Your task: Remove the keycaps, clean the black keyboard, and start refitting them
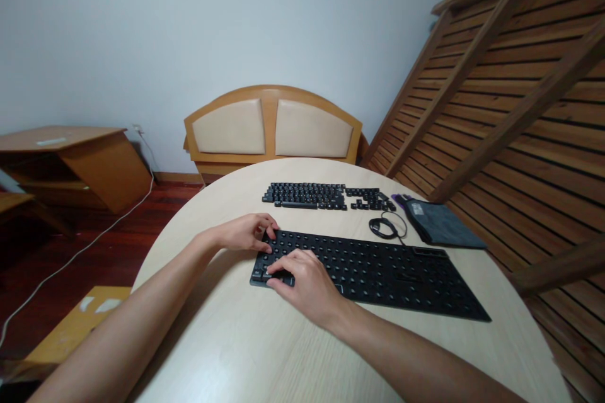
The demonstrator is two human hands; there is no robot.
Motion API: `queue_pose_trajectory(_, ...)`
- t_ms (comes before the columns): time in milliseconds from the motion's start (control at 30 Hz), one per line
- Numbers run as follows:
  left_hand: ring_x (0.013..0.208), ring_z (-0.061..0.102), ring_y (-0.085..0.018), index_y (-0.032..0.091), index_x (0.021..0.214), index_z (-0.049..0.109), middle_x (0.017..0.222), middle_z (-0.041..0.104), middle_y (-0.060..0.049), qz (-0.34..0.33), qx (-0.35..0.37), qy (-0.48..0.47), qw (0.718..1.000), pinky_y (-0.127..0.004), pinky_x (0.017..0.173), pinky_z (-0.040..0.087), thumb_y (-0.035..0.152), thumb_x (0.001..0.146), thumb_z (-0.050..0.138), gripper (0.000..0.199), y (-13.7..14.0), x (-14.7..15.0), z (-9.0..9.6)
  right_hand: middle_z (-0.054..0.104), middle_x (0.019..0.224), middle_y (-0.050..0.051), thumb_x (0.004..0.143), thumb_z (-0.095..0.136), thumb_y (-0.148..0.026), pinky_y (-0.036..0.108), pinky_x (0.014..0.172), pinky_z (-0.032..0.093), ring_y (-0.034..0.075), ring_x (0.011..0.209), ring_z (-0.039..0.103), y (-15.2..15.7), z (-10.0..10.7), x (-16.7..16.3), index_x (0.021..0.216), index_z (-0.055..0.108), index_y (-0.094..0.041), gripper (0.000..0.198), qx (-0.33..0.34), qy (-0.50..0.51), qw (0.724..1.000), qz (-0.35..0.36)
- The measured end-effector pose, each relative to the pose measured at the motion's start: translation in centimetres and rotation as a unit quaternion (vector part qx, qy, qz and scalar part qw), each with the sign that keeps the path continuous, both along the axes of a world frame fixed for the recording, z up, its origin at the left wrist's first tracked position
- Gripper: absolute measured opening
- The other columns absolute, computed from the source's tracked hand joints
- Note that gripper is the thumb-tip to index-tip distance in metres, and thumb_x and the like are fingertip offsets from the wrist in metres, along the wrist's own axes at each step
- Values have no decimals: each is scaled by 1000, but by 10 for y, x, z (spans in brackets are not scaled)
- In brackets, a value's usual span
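Note:
A black keyboard (378, 271) lies at an angle on the round table, most of its key posts bare. My left hand (248, 233) is at its far left corner, with curled fingers and thumb gripping the edge. Over the near left corner, my right hand (302, 280) has thumb and index finger closed around a dark keycap; the fingers partly hide it. Another keycap (256, 275) sits at that corner, beside the right fingertips. Behind the keyboard, loose black keycaps (307, 194) lie in rows in a keyboard layout, with a smaller group (366, 198) to their right.
A coiled black cable (382, 227) lies behind the keyboard. To its right is a dark, flat cloth or pouch (442, 225) with a purple item (401, 199) at its edge. Beyond the round table (227, 340) stand a headboard (271, 119) and leaning wooden slats (496, 94).

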State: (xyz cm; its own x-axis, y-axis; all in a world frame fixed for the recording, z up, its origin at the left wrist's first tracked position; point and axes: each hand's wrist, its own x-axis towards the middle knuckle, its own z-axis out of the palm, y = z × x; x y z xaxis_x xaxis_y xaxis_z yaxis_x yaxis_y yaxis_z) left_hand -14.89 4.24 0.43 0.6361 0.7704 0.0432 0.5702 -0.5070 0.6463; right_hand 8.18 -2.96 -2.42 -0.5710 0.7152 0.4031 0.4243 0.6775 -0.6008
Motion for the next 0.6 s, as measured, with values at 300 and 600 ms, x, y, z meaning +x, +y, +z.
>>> queue_pose_trajectory(300,111,60,-24,20,91,73,118,62,-8,-1,-4,1,1000,-37,98,48,31,75,79,20,1,-1,-1,77,91,0,81,77,-19,34,83,44,20,90,66,0,0,0,92,74,-25,13,26,-19,999,15)
queue_pose_trajectory(600,112,60,-24,20,90,72,118,63,-8,-3,-5,-4,1000,-37,98,47,32,75,79,20,1,0,-1,77,95,1,86,73,-21,34,84,46,20,93,65,-1,1,2,94,73,-23,8,63,-56,996,36)
